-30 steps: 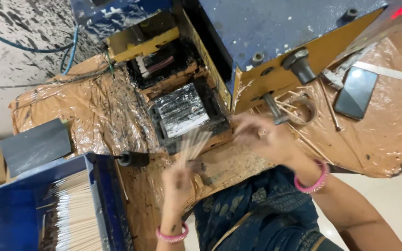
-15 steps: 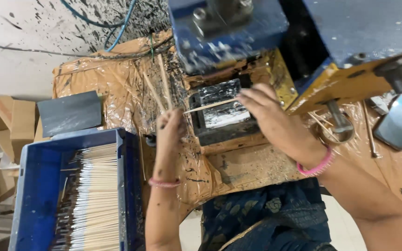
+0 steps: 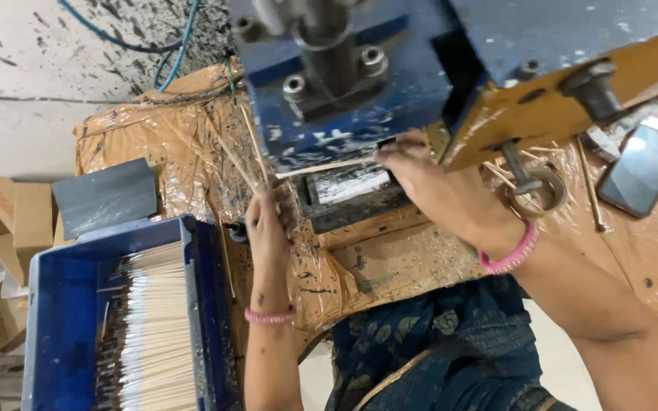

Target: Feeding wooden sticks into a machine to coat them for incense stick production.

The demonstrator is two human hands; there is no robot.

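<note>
Pale, thin wooden sticks (image 3: 257, 156) are held in a small fanned bunch by the left hand (image 3: 268, 228), whose fingers are closed around their lower ends, just in front of the blue metal press machine (image 3: 359, 106). One more pale stick (image 3: 321, 167) lies level across the machine's opening and is pinched at its right end by the fingers of the right hand (image 3: 428, 190), which are pressed together on it. Below that stick a dark, ink-stained metal tray (image 3: 352, 198) is seen inside the opening. Pink bead bracelets are worn on both wrists.

Everything is carried by a counter (image 3: 390, 259) wrapped in crinkled brown plastic sheeting spattered with black. At the left a blue plastic crate (image 3: 62, 304) is filled with many sticks laid side by side, pale with dark ends. Behind it a flat grey rectangular slab (image 3: 104, 196) is propped, and plain brown cardboard boxes (image 3: 9, 221) are stacked at the far left; no labels can be made out on them. At the right a black smartphone (image 3: 641, 171) lies on the sheeting beside an orange-painted machine arm (image 3: 542, 106) with a metal ring (image 3: 535, 194).
</note>
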